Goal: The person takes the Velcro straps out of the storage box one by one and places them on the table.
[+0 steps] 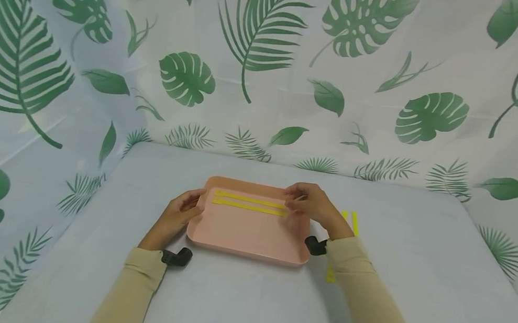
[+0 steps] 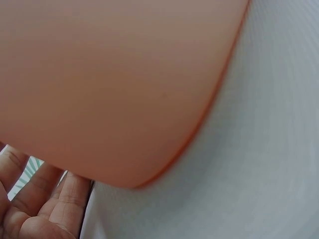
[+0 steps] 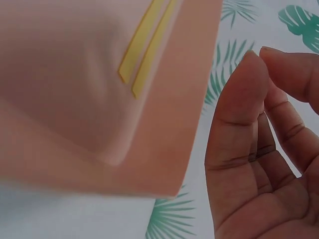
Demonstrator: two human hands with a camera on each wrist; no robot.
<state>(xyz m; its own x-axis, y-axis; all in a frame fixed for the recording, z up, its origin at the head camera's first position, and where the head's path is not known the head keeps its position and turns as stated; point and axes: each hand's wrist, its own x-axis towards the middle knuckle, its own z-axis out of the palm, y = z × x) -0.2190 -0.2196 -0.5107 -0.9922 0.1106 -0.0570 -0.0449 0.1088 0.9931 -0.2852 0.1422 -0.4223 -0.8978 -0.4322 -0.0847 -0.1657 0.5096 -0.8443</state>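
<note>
A shallow pink tray (image 1: 251,234) with rounded corners and a raised rim lies before me in the head view. Two long, thin yellow strips (image 1: 249,206) are side by side in its far half, running left to right. My left hand (image 1: 177,216) holds the tray's left rim; in the left wrist view its fingers (image 2: 70,199) reach to the rim, tips hidden behind it. At the far right corner my right hand (image 1: 313,204) overlaps the tray. The right wrist view shows its thumb and index fingertip close together beside the rim, with nothing visible between them.
More yellow strips (image 1: 355,223) lie on the table right of the tray, partly covered by my right forearm. The pale table (image 1: 243,307) meets a leaf-printed cloth (image 1: 264,114) at the back and sides. Each wrist wears a small black camera (image 1: 178,256).
</note>
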